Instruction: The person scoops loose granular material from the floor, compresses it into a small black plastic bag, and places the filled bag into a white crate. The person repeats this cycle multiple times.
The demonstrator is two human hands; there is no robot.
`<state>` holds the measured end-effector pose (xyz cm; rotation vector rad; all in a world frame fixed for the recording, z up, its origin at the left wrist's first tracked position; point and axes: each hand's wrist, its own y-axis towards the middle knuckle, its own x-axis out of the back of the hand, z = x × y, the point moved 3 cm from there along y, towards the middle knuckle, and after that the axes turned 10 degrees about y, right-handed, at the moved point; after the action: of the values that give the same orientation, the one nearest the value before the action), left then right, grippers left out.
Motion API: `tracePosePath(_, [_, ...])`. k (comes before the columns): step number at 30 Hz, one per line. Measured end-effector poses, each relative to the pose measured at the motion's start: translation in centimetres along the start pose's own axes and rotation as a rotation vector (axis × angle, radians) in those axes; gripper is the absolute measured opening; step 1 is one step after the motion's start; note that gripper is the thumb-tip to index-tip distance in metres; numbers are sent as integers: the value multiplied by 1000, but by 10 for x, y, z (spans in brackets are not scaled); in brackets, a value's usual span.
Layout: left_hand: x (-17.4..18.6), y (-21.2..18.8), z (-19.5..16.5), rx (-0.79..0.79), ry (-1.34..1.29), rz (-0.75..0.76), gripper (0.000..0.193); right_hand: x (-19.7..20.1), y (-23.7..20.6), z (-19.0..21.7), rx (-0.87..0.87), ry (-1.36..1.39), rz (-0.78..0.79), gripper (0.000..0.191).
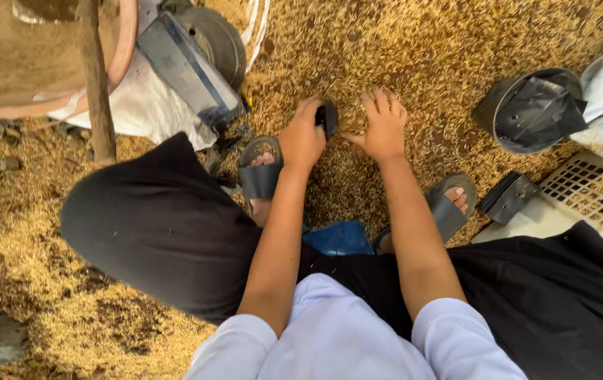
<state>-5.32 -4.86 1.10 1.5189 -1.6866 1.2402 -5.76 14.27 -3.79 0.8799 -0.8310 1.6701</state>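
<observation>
Both hands reach down, left hand [303, 139] apparently curled closed, right hand [383, 127] spread flat.

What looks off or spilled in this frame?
Loose grain husk covers the whole ground, which reads as the work surface rather than a spill. The black round container lies tipped on its side. The left hand grips a small black object; the right hand presses flat into the husk.

We see a small black scoop [327, 117] gripped upright just above frame centre, pressed into the golden grain [414, 49] spread across the floor.
</observation>
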Motion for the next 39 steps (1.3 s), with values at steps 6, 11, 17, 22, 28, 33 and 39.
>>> tracePosePath(6, [-16,-13,-8,-65,66,-10,50,-6,-40,17,-430,493,4,71])
tracePosePath(11, [-22,-19,-28,-144,90,15,55,27,-35,13,-1008,1246,-36,54])
tracePosePath(17, [-19,-25,-42,-273,-126,61,54,48,-34,40,-832,1898,-215,33])
tracePosePath(22, [-22,-26,-34,-168,-84,190,52,48,-35,44,-658,1461,-276,21])
tracePosePath(28, [-19,-25,-25,-245,-233,8,60,54,-48,67,-162,676,-391,17])
tracePosePath(33, [-21,-28,-20,-269,-363,89,57,38,-29,78,5,392,22,24])
tracePosePath(39, [-20,-27,-14,-238,-453,113,65,53,-20,23,-358,992,-174,28])
